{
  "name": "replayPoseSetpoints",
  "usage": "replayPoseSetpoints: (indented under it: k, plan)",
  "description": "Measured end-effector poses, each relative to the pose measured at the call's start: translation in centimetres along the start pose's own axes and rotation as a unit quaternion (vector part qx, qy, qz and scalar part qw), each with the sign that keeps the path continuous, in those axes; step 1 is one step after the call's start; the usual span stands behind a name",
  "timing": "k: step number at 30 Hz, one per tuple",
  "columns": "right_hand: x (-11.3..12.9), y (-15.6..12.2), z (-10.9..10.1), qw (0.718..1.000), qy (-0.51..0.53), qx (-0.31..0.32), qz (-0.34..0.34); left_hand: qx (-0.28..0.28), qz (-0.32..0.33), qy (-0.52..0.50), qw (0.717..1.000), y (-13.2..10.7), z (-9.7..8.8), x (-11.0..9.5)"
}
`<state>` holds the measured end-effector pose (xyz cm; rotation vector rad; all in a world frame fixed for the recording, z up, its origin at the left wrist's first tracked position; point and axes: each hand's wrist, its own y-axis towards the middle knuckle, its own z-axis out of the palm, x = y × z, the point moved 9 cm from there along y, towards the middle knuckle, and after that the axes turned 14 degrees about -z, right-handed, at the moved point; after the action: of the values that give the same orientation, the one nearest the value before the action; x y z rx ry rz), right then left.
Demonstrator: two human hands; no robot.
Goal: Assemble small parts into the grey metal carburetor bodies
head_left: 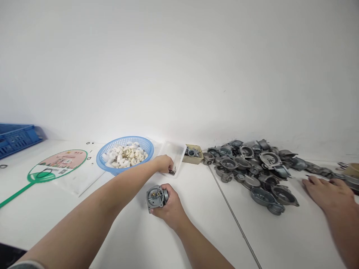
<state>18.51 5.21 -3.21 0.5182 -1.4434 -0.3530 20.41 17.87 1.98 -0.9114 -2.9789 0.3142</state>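
The right hand (pixel 171 207) clamps a grey die-cast carburetor body (pixel 155 198), brass fittings showing on its face — open white table (pixel 196 209) beside it. The left hand (pixel 162 163), fingers together, pinches small dark metal parts (pixel 172 171) inside a clear plastic tray (pixel 175 153), just within its rim.

Dull cast-metal carburetor (pixel 156 198), rough matt grey metal castings (pixel 252 175), smooth blue plastic basket (pixel 112 145), clear plastic tray (pixel 176 153), matt cardboard box (pixel 198 158), smooth glossy white table (pixel 134 243)
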Motion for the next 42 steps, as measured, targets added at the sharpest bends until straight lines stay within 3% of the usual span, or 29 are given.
replayPoseSetpoints:
  k: [10,22,30,34,38,42]
  plan:
    - [-0.5,-0.1,0.1,1.0,-0.005,0.012,-0.018,0.033,0.027,0.091,0.995,1.6,0.5,-1.4]
    - [-0.6,0.0,0.0,1.0,-0.013,-0.001,0.001,0.008,0.009,0.078,0.997,1.0,0.9,-0.7]
    - [-0.9,0.2,0.0,1.0,-0.012,0.016,-0.001,-0.073,-0.024,-0.03,0.997,0.4,-1.2,1.0]
    - [0.2,0.2,0.1,0.999,-0.034,0.028,-0.019,-0.118,-0.023,-0.113,0.986,-0.4,-2.4,1.5]
    - [2.4,0.4,0.1,0.991,-0.096,0.039,-0.08,-0.144,-0.03,-0.211,0.966,-1.1,-3.2,2.2]
    - [4.0,0.9,0.5,0.981,-0.145,0.06,-0.117,-0.171,-0.044,-0.337,0.925,-3.4,-3.8,3.6]
